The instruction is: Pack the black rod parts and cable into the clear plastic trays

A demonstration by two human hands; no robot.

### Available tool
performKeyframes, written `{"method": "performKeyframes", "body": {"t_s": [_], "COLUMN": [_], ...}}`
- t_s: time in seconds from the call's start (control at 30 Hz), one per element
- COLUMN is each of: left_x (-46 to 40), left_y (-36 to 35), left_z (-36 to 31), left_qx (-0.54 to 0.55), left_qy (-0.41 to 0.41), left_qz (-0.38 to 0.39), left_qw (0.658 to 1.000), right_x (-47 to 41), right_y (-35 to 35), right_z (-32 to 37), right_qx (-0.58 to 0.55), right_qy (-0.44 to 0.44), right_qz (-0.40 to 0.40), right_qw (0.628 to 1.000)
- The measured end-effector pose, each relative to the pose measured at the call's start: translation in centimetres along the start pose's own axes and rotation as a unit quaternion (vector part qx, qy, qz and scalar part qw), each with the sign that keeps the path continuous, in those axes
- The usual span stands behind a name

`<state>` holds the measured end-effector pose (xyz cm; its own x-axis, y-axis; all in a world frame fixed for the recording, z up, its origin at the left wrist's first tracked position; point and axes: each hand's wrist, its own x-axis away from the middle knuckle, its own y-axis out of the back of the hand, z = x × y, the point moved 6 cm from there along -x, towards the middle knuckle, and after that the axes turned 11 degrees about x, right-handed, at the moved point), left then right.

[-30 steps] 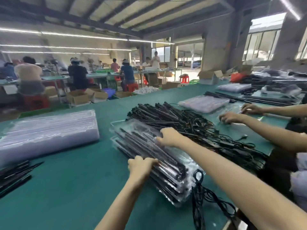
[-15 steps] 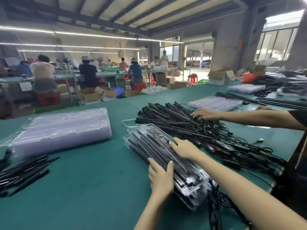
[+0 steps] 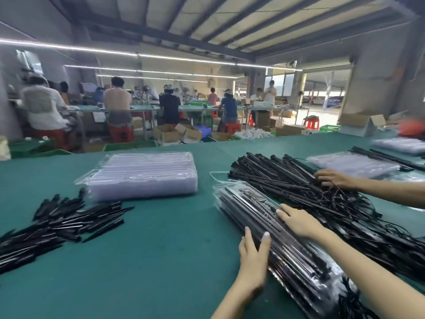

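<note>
On the green felt-covered table [image 3: 161,261], the stack of clear plastic trays filled with black rods [image 3: 271,229] lies near right. The left hand [image 3: 253,256] braces its side flat-fingered, and the right hand [image 3: 299,221] presses flat on top, neither grasping. Best press evenly so the lids seat without slipping.

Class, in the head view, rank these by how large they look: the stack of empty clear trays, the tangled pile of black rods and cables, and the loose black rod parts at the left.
1. Tangled pile of black rods and cables, largest.
2. and 3. Stack of empty clear trays and loose black rod parts: they look alike, and the parts lie nearer the camera, so unranked.
</note>
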<state>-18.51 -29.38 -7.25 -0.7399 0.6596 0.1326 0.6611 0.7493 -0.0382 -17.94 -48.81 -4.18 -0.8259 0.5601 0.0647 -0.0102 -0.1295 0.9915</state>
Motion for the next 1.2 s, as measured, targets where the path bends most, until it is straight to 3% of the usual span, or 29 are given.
{"method": "performKeyframes", "body": {"t_s": [0.1, 0.23, 0.33, 0.47, 0.63, 0.83, 1.03, 1.2], "left_x": [0.4, 1.9, 3.1, 3.3, 2.4, 2.2, 2.1, 2.6], "left_y": [6.9, 18.5, 25.3, 30.0, 31.4, 32.6, 32.2, 32.2], "left_z": [0.3, 0.1, 0.1, 0.4, 1.0, 1.9, 1.6, 1.2], "left_qx": [-0.035, -0.120, -0.224, -0.400, -0.393, -0.335, -0.331, -0.291], "left_qy": [-0.056, -0.132, -0.145, -0.143, -0.140, -0.135, -0.130, -0.165], "left_qz": [-0.075, -0.201, -0.269, -0.283, -0.271, -0.282, -0.285, -0.306], "left_qw": [0.995, 0.963, 0.925, 0.860, 0.867, 0.889, 0.890, 0.891], "right_x": [0.1, 0.4, -0.4, -1.9, -4.1, -5.7, -3.7, -0.7], "right_y": [0.6, 3.9, 5.1, 4.3, 2.4, -0.3, 0.6, 0.5], "right_z": [0.4, 3.0, 8.9, 20.2, 32.9, 38.9, 38.6, 37.5], "right_qx": [0.043, 0.128, 0.049, 0.101, 0.178, 0.188, 0.194, 0.141], "right_qy": [0.002, 0.011, 0.073, 0.182, 0.261, 0.220, 0.227, 0.300], "right_qz": [-0.016, -0.134, -0.150, -0.160, -0.194, -0.144, -0.320, -0.379], "right_qw": [0.999, 0.983, 0.985, 0.965, 0.929, 0.946, 0.899, 0.864]}}
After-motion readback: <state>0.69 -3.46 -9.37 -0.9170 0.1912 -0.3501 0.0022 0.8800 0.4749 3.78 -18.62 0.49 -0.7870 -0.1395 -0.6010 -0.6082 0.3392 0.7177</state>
